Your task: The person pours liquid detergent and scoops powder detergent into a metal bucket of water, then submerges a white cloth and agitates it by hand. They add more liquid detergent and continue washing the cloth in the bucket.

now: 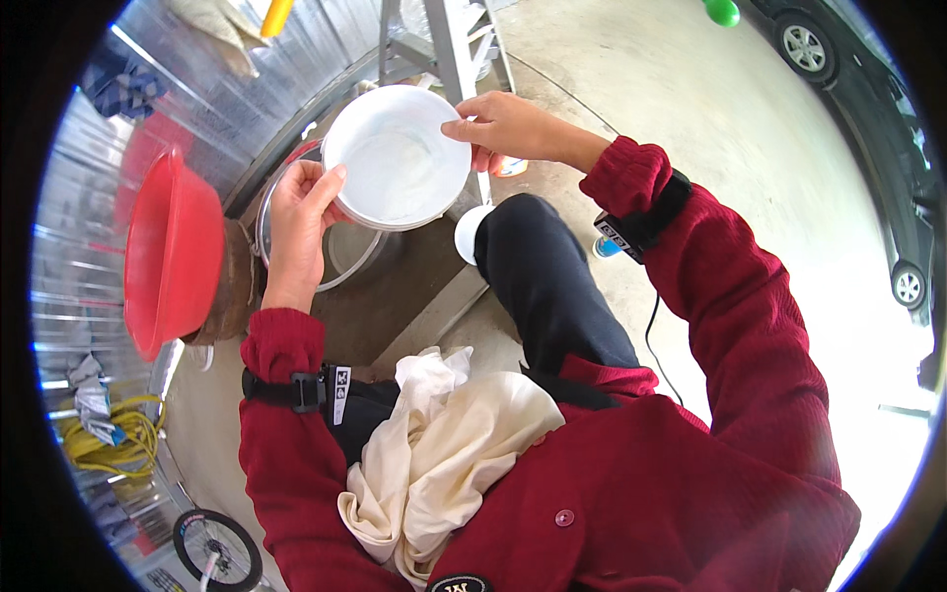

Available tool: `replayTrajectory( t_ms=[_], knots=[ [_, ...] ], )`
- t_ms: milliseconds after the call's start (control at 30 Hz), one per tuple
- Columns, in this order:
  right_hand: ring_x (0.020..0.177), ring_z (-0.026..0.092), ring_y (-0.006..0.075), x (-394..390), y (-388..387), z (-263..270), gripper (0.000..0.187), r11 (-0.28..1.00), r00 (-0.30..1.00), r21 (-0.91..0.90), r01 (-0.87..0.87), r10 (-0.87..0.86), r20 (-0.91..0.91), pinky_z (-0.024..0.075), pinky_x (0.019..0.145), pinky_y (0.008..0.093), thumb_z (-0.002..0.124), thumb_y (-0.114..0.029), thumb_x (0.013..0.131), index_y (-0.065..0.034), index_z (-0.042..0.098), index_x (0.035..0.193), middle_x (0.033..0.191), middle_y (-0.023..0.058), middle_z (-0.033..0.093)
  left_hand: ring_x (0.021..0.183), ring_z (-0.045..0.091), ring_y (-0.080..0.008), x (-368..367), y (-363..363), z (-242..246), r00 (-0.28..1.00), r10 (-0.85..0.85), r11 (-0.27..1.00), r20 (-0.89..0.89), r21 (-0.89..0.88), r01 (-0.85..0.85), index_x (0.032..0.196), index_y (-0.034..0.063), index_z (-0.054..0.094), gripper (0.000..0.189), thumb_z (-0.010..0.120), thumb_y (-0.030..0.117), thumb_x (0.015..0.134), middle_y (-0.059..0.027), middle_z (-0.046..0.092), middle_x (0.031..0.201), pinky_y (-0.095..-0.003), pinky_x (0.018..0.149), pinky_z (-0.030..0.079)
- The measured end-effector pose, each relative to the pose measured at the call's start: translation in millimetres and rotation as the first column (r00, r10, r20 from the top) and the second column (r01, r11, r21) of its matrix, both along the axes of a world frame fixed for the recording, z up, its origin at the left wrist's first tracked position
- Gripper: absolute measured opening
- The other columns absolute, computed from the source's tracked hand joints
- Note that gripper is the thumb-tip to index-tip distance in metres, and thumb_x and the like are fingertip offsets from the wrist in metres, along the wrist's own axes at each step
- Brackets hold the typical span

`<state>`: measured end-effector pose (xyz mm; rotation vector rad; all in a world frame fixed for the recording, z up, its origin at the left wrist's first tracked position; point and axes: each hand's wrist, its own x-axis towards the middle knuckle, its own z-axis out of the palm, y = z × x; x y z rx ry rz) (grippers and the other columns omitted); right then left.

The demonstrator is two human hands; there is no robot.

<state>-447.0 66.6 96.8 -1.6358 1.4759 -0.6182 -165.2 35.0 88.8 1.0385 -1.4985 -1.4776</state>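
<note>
Between my two hands is a white plastic bucket (399,159), tipped so that its whitish inside faces me. My left hand (307,211) grips the rim at the lower left, thumb over the edge. On the right side of the rim, my right hand (507,129) holds on with the thumb on top and the other fingers partly hidden behind. Below the bucket stands a larger round container (348,259) with a pale rim, mostly covered by the bucket and my left hand. A cream cloth (451,459) lies bunched on my lap.
A red plastic basin (174,251) rests on a brown round support (233,281) at the left, by a corrugated metal wall (311,44). A stepladder (451,52) stands ahead. Yellow cord (118,444) and a bicycle wheel (217,551) are lower left. A dark car (865,126) is at the right.
</note>
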Motion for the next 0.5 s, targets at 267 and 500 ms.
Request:
replayTrajectory(
  t_ms=[267,500],
  knots=[
    [0.06,0.067,0.0184,-81.5,-0.7,-52.4,0.029,0.939,0.929,0.099,0.329,-0.341,0.142,0.0563,0.056,0.0298,0.048,-0.017,0.096,0.0089,0.061,0.098,0.078,0.0144,0.068,0.096,0.055,-0.0122,-19.3,4.3,15.1,0.993,0.005,0.99,0.12,-0.137,0.012,0.12,0.0004,0.053,0.037,0.068,0.015,0.089,-0.0072,0.054,0.109,-0.0277,0.081,0.051],
    [0.055,0.069,0.0257,-167.6,8.1,-224.3,0.029,0.646,0.673,0.358,0.674,-0.737,0.063,0.0537,0.045,0.0331,0.042,-0.006,0.087,0.012,0.064,0.095,0.073,0.0208,0.069,0.094,0.057,-0.0119,34.1,32.4,40.0,0.981,0.082,0.996,0.177,0.011,-0.085,0.113,0.0025,0.056,0.021,0.056,0.006,0.093,-0.0036,0.055,0.105,-0.0274,0.084,0.049]
  ],
)
